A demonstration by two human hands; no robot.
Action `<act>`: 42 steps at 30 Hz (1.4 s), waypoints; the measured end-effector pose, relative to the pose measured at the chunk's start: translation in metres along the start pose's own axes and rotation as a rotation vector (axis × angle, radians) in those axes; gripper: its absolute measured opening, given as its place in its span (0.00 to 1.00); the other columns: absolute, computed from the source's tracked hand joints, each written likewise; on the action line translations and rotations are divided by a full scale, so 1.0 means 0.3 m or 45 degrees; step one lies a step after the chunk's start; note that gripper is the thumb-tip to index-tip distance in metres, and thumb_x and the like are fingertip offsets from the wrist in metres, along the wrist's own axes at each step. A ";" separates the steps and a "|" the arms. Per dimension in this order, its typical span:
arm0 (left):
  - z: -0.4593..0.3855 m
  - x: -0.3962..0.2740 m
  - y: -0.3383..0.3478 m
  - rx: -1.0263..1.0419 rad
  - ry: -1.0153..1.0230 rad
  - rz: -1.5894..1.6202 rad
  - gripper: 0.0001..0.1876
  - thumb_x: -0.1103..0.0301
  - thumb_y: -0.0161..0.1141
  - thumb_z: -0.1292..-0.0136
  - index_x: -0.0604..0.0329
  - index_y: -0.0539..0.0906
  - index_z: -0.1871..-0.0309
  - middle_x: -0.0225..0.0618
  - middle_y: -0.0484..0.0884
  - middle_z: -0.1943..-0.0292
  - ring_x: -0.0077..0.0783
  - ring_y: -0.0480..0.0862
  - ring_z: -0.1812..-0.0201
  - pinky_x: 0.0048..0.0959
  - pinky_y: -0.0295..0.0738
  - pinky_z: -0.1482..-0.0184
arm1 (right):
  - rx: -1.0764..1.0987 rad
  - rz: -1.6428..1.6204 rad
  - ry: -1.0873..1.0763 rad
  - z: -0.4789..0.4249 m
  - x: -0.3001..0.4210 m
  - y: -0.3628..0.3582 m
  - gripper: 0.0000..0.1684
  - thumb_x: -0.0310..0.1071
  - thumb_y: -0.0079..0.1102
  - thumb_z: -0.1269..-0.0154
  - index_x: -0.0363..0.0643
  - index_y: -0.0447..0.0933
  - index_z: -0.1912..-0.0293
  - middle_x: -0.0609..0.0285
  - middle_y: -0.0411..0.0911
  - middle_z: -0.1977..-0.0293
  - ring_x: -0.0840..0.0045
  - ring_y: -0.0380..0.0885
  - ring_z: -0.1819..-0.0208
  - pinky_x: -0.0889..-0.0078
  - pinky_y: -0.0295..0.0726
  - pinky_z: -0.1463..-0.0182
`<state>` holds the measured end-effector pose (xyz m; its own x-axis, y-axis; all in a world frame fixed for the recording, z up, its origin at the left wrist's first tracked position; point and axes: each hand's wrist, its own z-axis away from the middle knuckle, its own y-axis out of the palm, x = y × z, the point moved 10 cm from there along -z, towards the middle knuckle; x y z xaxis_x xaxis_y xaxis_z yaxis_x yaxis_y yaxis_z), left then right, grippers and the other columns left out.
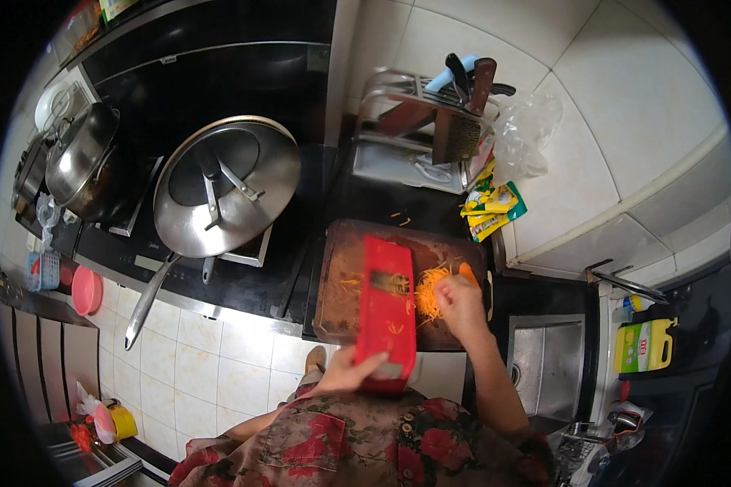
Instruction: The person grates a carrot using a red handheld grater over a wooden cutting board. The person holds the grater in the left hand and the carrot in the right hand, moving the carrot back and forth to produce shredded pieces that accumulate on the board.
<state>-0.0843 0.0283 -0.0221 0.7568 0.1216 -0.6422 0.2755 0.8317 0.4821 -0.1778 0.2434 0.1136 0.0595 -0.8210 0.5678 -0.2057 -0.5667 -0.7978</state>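
My left hand grips the lower end of a red mandoline grater, which is tilted over a wooden cutting board. Shreds of carrot cling around its dark blade slot and to its lower face. Just right of the grater, my right hand is at a heap of shredded carrot, fingers curled in and slightly blurred. Whether shreds are pinched between those fingers cannot be made out. A larger orange carrot piece shows right behind the hand, partly hidden by it.
Behind the board stands a knife rack holding several knives, beside yellow seasoning packets. Left is a cooktop with a lidded wok, its long handle jutting past the counter edge, and a lidded pot. A steel sink is at right.
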 end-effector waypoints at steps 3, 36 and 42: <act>-0.001 0.002 0.002 0.004 -0.014 0.013 0.23 0.59 0.65 0.30 0.65 0.80 0.39 0.38 0.85 0.48 0.34 0.88 0.58 0.27 0.83 0.52 | -0.071 -0.020 0.060 0.016 -0.122 -0.047 0.07 0.24 0.61 0.42 0.38 0.80 0.62 0.49 0.81 0.65 0.54 0.81 0.61 0.58 0.79 0.57; 0.019 -0.002 -0.012 -0.015 -0.057 0.069 0.20 0.62 0.64 0.30 0.60 0.80 0.38 0.36 0.84 0.44 0.37 0.88 0.54 0.30 0.84 0.49 | -0.027 -1.341 0.734 0.126 -0.384 -0.110 0.28 0.30 0.46 0.26 0.36 0.62 0.30 0.47 0.77 0.46 0.66 0.81 0.50 0.65 0.81 0.49; 0.025 -0.034 0.005 -0.046 -0.032 0.130 0.15 0.67 0.63 0.29 0.62 0.82 0.43 0.37 0.86 0.49 0.33 0.89 0.60 0.31 0.88 0.56 | 0.109 -2.017 0.835 0.088 -0.111 0.001 0.24 0.45 0.53 0.25 0.45 0.71 0.36 0.57 0.77 0.45 0.70 0.75 0.51 0.72 0.74 0.56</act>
<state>-0.0872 0.0241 -0.0103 0.7947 0.1935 -0.5754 0.1747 0.8348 0.5221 -0.1543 0.2688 0.0889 -0.2458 0.6518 0.7174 -0.2952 -0.7553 0.5851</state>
